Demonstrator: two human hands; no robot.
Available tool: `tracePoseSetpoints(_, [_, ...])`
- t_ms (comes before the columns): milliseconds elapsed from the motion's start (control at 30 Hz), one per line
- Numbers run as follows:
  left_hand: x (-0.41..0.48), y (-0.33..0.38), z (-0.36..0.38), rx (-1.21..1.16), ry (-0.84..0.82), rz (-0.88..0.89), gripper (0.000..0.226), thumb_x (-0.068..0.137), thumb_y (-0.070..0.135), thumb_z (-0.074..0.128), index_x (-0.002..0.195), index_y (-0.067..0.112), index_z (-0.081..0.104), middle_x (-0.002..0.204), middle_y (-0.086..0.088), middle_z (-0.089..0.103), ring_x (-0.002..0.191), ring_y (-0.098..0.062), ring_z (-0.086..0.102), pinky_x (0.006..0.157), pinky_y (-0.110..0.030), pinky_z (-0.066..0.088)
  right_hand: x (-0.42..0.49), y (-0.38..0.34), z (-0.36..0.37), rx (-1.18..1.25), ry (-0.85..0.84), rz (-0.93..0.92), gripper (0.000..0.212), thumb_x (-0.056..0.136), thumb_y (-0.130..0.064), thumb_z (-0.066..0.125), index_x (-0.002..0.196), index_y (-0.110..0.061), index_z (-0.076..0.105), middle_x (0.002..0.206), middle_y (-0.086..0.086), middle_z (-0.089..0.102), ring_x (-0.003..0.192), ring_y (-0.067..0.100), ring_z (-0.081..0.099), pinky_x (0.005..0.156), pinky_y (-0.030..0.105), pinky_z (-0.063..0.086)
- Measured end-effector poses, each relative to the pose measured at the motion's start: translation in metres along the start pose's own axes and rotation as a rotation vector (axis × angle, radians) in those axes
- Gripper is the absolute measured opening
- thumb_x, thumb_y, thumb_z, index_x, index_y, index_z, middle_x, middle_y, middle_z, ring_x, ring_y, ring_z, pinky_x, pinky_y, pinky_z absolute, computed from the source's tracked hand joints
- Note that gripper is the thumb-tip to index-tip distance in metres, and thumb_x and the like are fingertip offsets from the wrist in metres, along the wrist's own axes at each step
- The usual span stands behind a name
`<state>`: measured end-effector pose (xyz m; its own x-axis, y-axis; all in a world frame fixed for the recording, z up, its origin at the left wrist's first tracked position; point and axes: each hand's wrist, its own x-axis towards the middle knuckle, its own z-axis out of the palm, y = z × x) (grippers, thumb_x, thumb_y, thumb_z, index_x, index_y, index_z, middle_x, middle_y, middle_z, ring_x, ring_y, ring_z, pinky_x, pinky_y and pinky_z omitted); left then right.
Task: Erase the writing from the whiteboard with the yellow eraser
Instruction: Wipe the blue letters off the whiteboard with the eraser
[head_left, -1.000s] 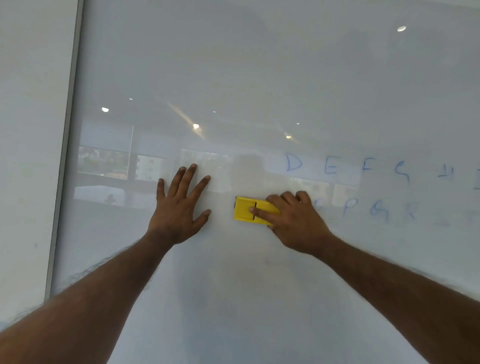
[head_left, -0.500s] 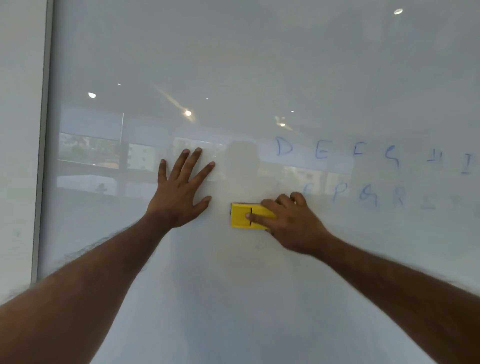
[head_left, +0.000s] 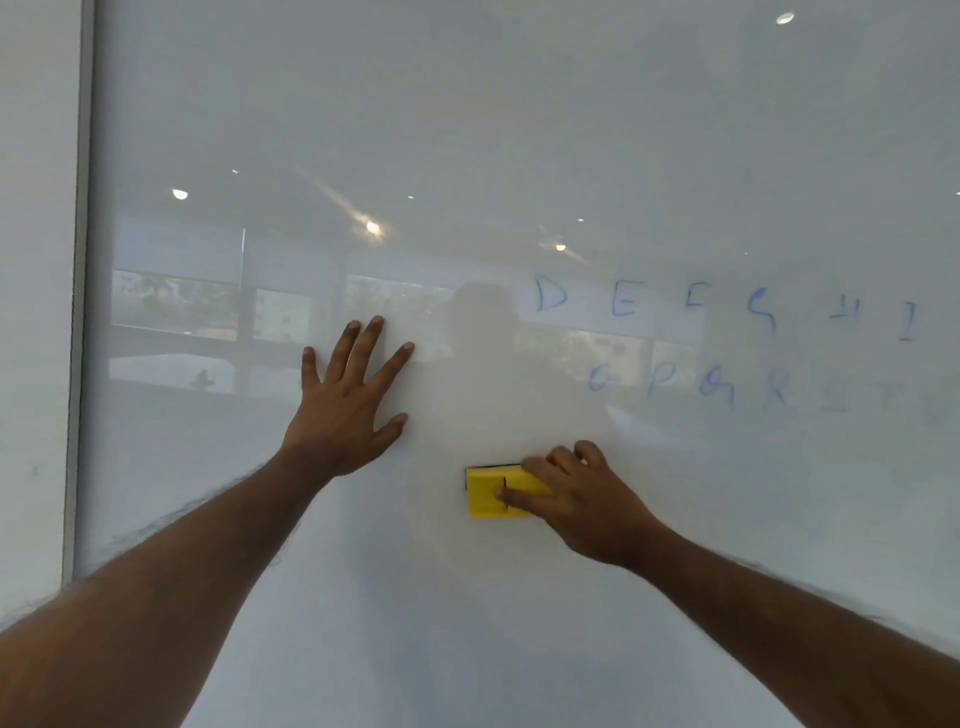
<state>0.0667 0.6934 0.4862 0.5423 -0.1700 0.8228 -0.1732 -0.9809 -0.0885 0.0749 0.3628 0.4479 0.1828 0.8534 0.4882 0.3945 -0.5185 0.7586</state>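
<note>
Mid-erase: right hand (head_left: 587, 499), grip clamped on small yellow rectangular eraser (head_left: 491, 492), pressing it flat on glossy white whiteboard (head_left: 467, 130). Left hand (head_left: 345, 410) bracing, fingers splayed, up-left of grip. Faint blue handwritten letters (head_left: 717, 343) remaining up-right of grip; prob. needing sweep up & right w/ steady pressure.

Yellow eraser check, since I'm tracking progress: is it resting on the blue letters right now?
No, the yellow rectangular eraser under the right hand sits below and left of the blue handwritten letters.
</note>
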Motion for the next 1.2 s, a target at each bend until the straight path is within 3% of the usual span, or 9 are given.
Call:
tracePoseSetpoints(67, [0.000,0.000,-0.002,0.018,-0.007,-0.006,0.085,0.091,0.055,0.054,0.159,0.035,0.009,0.170,-0.006,-0.008,0.156,-0.029,-0.006,0.117,-0.070,0.012,0.001,0.022,-0.008,-0.035,0.020,0.024,0.054,0.081,-0.014,0.062,0.130,-0.035,0.052,0.115,0.010,0.061,0.084,0.030,0.054,0.077,0.041,0.033])
tracePoseSetpoints(167, [0.005,0.002,-0.003,0.032,0.010,-0.006,0.084,0.088,0.056,0.058,0.158,0.033,0.019,0.169,-0.011,0.005,0.155,-0.035,0.007,0.117,-0.069,0.015,0.019,0.054,-0.027,-0.050,0.104,0.264,0.056,0.077,-0.019,0.069,0.128,-0.037,0.054,0.114,0.008,0.061,0.086,0.031,0.055,0.077,0.041,0.031])
tracePoseSetpoints(267, [0.012,0.007,-0.005,0.034,0.036,-0.009,0.080,0.086,0.064,0.041,0.157,0.034,0.022,0.168,-0.012,0.009,0.154,-0.036,0.010,0.118,-0.069,0.014,0.027,0.053,-0.031,0.008,0.142,0.362,0.059,0.072,-0.026,0.074,0.127,-0.036,0.055,0.113,0.006,0.061,0.087,0.032,0.056,0.076,0.041,0.031])
tracePoseSetpoints(367, [0.018,0.011,-0.007,0.030,0.045,-0.010,0.081,0.085,0.065,0.034,0.158,0.035,0.018,0.169,-0.012,0.004,0.156,-0.033,0.004,0.117,-0.069,0.013,0.007,0.018,-0.009,0.052,0.107,0.201,0.053,0.075,-0.023,0.071,0.125,-0.036,0.056,0.111,0.007,0.062,0.084,0.029,0.056,0.076,0.040,0.031])
tracePoseSetpoints(467, [0.021,0.013,-0.006,0.039,0.045,0.000,0.082,0.089,0.061,0.045,0.159,0.034,0.012,0.169,-0.011,-0.004,0.156,-0.030,-0.003,0.118,-0.070,0.013,-0.028,-0.011,0.016,0.036,-0.007,-0.005,0.050,0.085,-0.015,0.057,0.129,-0.037,0.052,0.112,0.005,0.063,0.085,0.026,0.054,0.079,0.040,0.031])
tracePoseSetpoints(567, [0.021,0.016,-0.004,0.029,0.025,-0.008,0.086,0.091,0.058,0.051,0.159,0.035,0.005,0.169,-0.008,-0.013,0.156,-0.028,-0.012,0.119,-0.068,0.008,-0.033,0.008,0.009,-0.006,0.022,-0.019,0.054,0.081,-0.011,0.055,0.128,-0.037,0.053,0.113,0.008,0.063,0.085,0.028,0.055,0.079,0.040,0.032])
tracePoseSetpoints(800, [0.021,0.020,-0.006,0.047,0.034,-0.026,0.084,0.088,0.060,0.050,0.159,0.032,0.016,0.169,-0.012,-0.003,0.156,-0.033,0.000,0.117,-0.068,0.015,0.020,0.062,-0.035,0.015,0.124,0.429,0.064,0.067,-0.025,0.079,0.125,-0.039,0.055,0.113,0.005,0.060,0.088,0.031,0.055,0.077,0.040,0.029])
tracePoseSetpoints(1067, [0.026,0.020,-0.009,0.042,0.089,0.012,0.083,0.082,0.066,0.036,0.154,0.025,0.035,0.164,-0.019,0.021,0.148,-0.043,0.024,0.113,-0.066,0.026,-0.033,0.000,0.005,-0.012,-0.029,-0.003,0.059,0.078,-0.015,0.066,0.130,-0.037,0.049,0.111,0.005,0.061,0.084,0.025,0.055,0.077,0.040,0.037])
tracePoseSetpoints(1200, [0.033,0.021,-0.007,0.037,0.120,0.046,0.084,0.085,0.066,0.035,0.158,0.027,0.024,0.169,-0.011,0.006,0.155,-0.036,0.005,0.119,-0.064,0.017,-0.002,0.047,-0.025,-0.039,0.118,0.333,0.058,0.073,-0.021,0.075,0.126,-0.036,0.056,0.112,0.008,0.062,0.085,0.029,0.058,0.077,0.041,0.032])
